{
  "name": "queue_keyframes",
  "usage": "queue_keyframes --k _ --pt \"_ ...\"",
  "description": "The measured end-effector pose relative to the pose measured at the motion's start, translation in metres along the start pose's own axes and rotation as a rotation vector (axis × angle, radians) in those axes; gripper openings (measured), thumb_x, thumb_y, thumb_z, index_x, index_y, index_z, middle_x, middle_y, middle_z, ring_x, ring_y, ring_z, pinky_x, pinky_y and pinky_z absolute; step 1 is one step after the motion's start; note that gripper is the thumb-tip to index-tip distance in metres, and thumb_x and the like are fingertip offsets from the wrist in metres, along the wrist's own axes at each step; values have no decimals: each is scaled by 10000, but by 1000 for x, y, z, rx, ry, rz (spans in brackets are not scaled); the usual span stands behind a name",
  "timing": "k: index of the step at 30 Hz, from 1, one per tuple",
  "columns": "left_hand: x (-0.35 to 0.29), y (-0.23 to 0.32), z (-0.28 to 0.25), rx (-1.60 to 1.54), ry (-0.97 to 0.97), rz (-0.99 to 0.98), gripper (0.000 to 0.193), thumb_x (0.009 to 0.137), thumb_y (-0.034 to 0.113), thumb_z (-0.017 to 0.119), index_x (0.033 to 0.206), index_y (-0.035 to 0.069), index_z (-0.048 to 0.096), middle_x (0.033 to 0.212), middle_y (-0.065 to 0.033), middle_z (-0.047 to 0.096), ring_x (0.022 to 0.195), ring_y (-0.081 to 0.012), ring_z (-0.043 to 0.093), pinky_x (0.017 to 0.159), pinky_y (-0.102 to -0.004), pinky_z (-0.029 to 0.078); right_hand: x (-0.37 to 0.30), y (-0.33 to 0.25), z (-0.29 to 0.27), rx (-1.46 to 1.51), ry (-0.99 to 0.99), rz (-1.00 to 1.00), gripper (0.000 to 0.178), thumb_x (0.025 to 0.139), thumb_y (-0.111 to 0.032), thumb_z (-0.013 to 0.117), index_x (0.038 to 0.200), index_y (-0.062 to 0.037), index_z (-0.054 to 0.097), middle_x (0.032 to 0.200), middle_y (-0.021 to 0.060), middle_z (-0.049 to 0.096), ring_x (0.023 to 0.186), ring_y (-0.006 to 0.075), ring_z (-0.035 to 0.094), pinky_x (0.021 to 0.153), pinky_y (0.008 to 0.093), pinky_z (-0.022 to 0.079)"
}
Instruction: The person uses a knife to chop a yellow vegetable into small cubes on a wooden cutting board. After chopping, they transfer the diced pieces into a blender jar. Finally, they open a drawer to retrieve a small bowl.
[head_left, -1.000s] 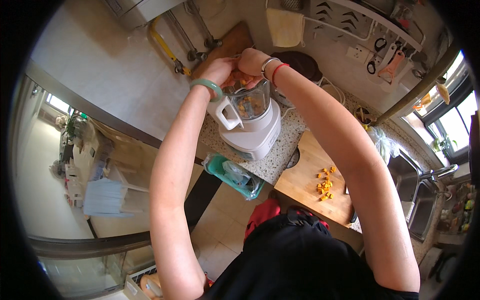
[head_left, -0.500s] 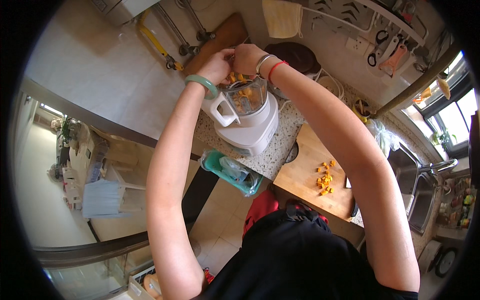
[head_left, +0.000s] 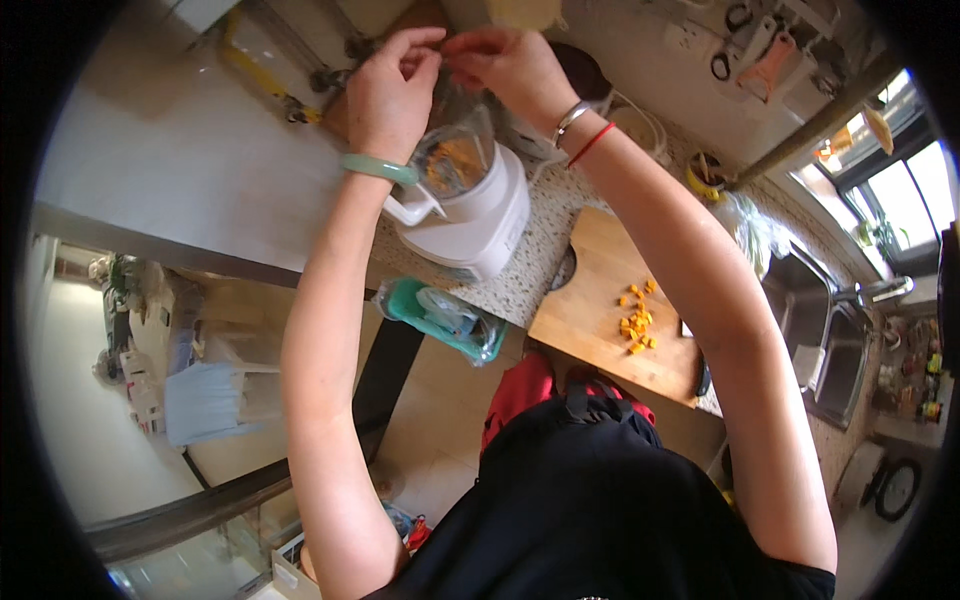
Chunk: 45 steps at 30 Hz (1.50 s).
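My left hand (head_left: 393, 98), with a pale green bangle at its wrist, is raised over the food processor (head_left: 470, 225). Its thumb and fingers are bent toward each other. Close beside it, fingertips almost meeting, my right hand (head_left: 522, 72) has its fingers pinched in the same way. Whatever may be between the fingertips is too small or blurred to make out. Under the hands, the processor's clear bowl (head_left: 488, 150) contains orange pieces. The processor's body and bowl handle are white.
A wooden cutting board (head_left: 585, 265) lies to the right with several orange cubes (head_left: 637, 322) and a dark-handled knife (head_left: 703, 378). A green plastic basket (head_left: 410, 302) lined with a bag hangs at the counter edge. The steel sink (head_left: 800, 290) is further right.
Both hands have lifted up and away from the bowl's rim, spreading slightly apart. The view has shifted, so the counter and processor sit a little higher in the picture.
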<state>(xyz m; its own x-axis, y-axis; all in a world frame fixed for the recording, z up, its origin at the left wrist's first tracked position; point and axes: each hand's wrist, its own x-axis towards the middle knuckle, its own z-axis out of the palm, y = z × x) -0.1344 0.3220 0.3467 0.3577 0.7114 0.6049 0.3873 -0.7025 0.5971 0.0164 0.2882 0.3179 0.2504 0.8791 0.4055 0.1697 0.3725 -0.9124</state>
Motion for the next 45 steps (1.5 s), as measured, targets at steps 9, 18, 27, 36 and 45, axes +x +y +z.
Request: queue_keyframes --k 9,18,27,36,45 --pt "-156 32 130 -361 -515 -241 338 864 76 686 1199 83 643 964 -116 686 768 -222 665 714 -327 549 -170 70 -140 -289 2 269 301 846 -137 702 1113 1 684 916 118 725 805 157 684 725 303 554" --pt "-310 16 261 -76 -969 -285 709 776 158 786 1378 17 439 1357 -166 421 1223 -360 513 1040 -407 445 -340 167 -195 -913 -85 388 438 786 -87 697 1218 -67 631 1195 153 615 1097 363 574 951 406 483" --pt "-340 32 276 -119 -996 -219 400 873 73 640 1243 20 501 1209 -186 472 1107 -386 554 965 -435 482 -373 190 -188 -1002 -219 388 249 841 -170 630 1070 -76 652 1125 147 581 1047 358 552 906 441 482" --pt "-350 54 233 152 -979 33 1093 641 335 890 1514 109 273 1349 -147 428 1132 -361 582 910 -446 520 -422 122 -185 -928 -157 557 781 674 -115 791 1374 -65 449 1246 173 499 1099 370 550 945 412 484" --pt "-353 39 260 6 -855 -174 902 716 63 828 1464 28 326 1323 -185 419 1193 -389 515 980 -420 488 -412 157 -163 -824 59 627 621 738 -12 719 1304 3 464 1189 214 497 1050 409 582 877 413 535"
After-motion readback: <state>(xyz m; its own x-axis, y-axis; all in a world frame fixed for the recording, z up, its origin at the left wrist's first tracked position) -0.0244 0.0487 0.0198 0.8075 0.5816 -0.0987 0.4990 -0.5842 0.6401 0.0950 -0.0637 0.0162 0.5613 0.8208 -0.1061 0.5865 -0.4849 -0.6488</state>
